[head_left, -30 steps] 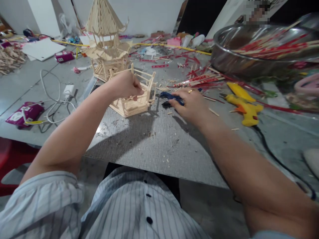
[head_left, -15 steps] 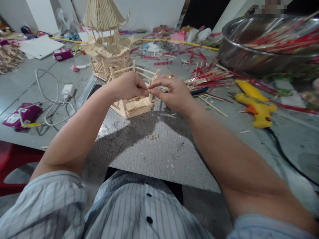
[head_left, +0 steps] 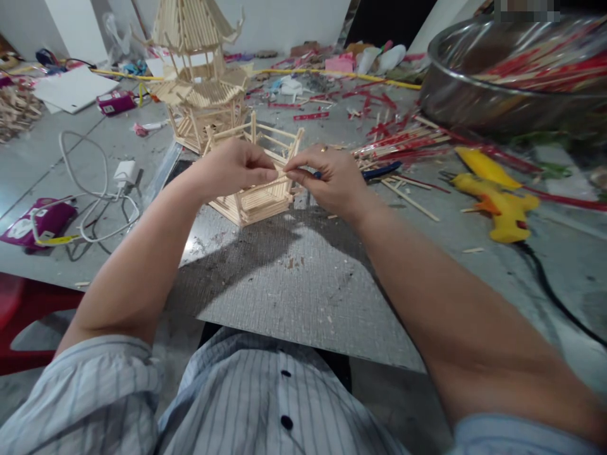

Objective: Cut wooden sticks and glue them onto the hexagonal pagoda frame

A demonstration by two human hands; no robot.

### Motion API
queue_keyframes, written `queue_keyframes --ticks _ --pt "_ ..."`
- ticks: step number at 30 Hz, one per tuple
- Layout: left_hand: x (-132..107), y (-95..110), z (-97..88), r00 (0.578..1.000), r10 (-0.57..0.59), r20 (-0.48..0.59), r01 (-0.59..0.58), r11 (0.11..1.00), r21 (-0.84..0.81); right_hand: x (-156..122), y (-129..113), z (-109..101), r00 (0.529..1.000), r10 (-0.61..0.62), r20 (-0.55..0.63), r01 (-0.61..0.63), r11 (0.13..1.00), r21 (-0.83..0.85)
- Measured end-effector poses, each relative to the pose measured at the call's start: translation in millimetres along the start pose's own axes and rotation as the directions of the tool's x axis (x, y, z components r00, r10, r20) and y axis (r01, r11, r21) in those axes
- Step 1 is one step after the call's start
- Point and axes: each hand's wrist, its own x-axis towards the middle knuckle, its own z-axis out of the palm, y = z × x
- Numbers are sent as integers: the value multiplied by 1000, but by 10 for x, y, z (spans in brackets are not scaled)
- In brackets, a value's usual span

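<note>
A small open frame of thin wooden sticks point(head_left: 258, 193) stands on a grey textured mat point(head_left: 303, 284) in front of me. My left hand point(head_left: 234, 167) is closed in a pinch over the frame's top rail. My right hand point(head_left: 327, 177), a ring on one finger, pinches a short wooden stick point(head_left: 282, 172) where the two sets of fingertips meet. Behind the frame rises a taller stick pagoda point(head_left: 196, 69). Blue-handled cutters point(head_left: 379, 170) lie just right of my right hand.
A yellow glue gun point(head_left: 497, 196) with a black cord lies at the right. A steel bowl point(head_left: 465, 88) of red-tipped sticks sits far right, with loose sticks point(head_left: 403, 142) scattered before it. At the left are a white charger and cable point(head_left: 126, 172) and a magenta packet point(head_left: 40, 221).
My right hand left the blue cutters on the mat and came up to meet my left hand at the frame's rail. Both now pinch a short stick.
</note>
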Motion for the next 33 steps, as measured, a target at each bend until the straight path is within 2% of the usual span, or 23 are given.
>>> queue_keyframes --ticks 4,6,10,18,27,33 --pt "-237 -108 -133 998 -37 57 36 999 29 -6 -5 9 1000 10 9 -10 1000 -21" --pt "-342 -178 -128 999 -15 29 15 1000 -19 -15 -13 11 1000 13 2 -13 1000 -15" --pt "-450 -298 -12 993 38 -110 -43 998 -46 -33 -28 16 1000 12 -27 -12 1000 2" --pt "-457 -356 86 965 41 -259 -49 998 -24 -38 -21 20 999 20 -36 -20 1000 -5" --pt "-438 -397 96 955 55 -293 -62 998 -16 -36 -6 15 1000 5 -29 -5 1000 10" --pt "-447 -362 72 954 85 -289 -92 996 -12 -32 -35 3 999 32 -9 -33 999 -41"
